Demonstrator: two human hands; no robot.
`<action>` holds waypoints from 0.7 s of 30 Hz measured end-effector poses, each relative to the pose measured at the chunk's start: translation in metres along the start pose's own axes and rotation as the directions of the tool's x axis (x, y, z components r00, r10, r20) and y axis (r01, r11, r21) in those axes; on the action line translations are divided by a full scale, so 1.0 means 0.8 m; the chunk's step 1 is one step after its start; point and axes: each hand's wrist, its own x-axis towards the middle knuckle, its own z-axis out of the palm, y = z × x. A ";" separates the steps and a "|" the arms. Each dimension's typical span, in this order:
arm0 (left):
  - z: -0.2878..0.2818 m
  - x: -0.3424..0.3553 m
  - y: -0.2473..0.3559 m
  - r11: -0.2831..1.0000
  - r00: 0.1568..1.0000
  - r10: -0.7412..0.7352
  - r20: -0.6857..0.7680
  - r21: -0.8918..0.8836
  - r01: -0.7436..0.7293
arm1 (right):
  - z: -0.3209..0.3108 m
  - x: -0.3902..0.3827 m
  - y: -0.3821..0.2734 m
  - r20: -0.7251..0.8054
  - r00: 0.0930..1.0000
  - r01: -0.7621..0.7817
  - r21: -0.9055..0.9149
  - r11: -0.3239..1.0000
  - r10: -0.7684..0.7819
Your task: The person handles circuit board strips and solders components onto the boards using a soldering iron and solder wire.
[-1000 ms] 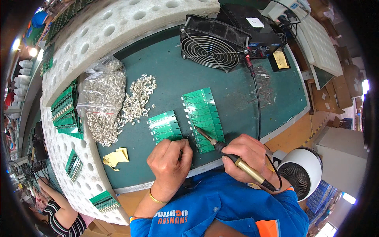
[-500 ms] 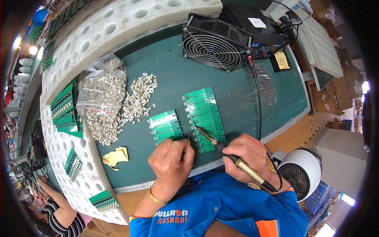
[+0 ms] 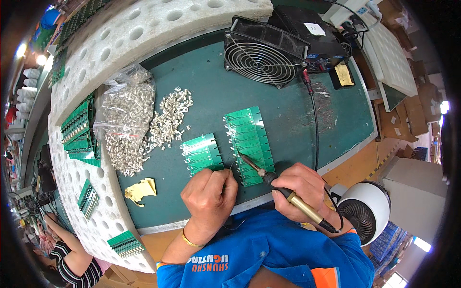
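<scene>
My right hand (image 3: 298, 191) grips a soldering iron (image 3: 305, 209), its tip on the left edge of a long green circuit-board panel (image 3: 254, 134). My left hand (image 3: 209, 196) is closed on a thin solder wire (image 3: 231, 165) reaching toward that tip. A shorter board panel (image 3: 199, 150) lies just beyond my left hand. A heap of small metal components (image 3: 170, 115) lies beside a clear plastic bag (image 3: 122, 98) full of the same kind. Scraps of yellow sponge (image 3: 144, 189) lie at the mat's left.
A white perforated foam block (image 3: 168, 14) holds boards (image 3: 79, 134) at left. A fume fan (image 3: 259, 57), soldering station (image 3: 309, 43) and sponge holder (image 3: 343, 77) stand at the back. A white fan (image 3: 365, 211) is beside me; a co-worker (image 3: 72, 257) is at lower left.
The whole view has shifted slightly to the right. My hands, the iron and the wire hold nearly the same places relative to the board, with very little movement.
</scene>
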 end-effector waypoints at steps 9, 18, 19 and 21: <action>-0.001 -0.002 0.000 1.000 1.000 -0.012 0.022 -0.013 0.013 | -0.001 -0.001 -0.001 0.005 1.000 0.002 -0.005 1.000 -0.002; -0.001 -0.001 0.001 1.000 1.000 -0.015 0.025 -0.026 0.016 | -0.003 0.001 -0.006 0.018 1.000 0.005 -0.020 1.000 -0.004; -0.002 0.000 0.001 0.999 1.000 -0.015 0.025 -0.028 0.016 | -0.003 0.001 -0.007 0.018 1.000 0.005 -0.020 1.000 -0.004; -0.002 -0.001 0.001 0.999 0.999 -0.020 0.027 -0.033 0.021 | -0.004 0.000 -0.009 0.029 1.000 0.006 -0.016 1.000 -0.005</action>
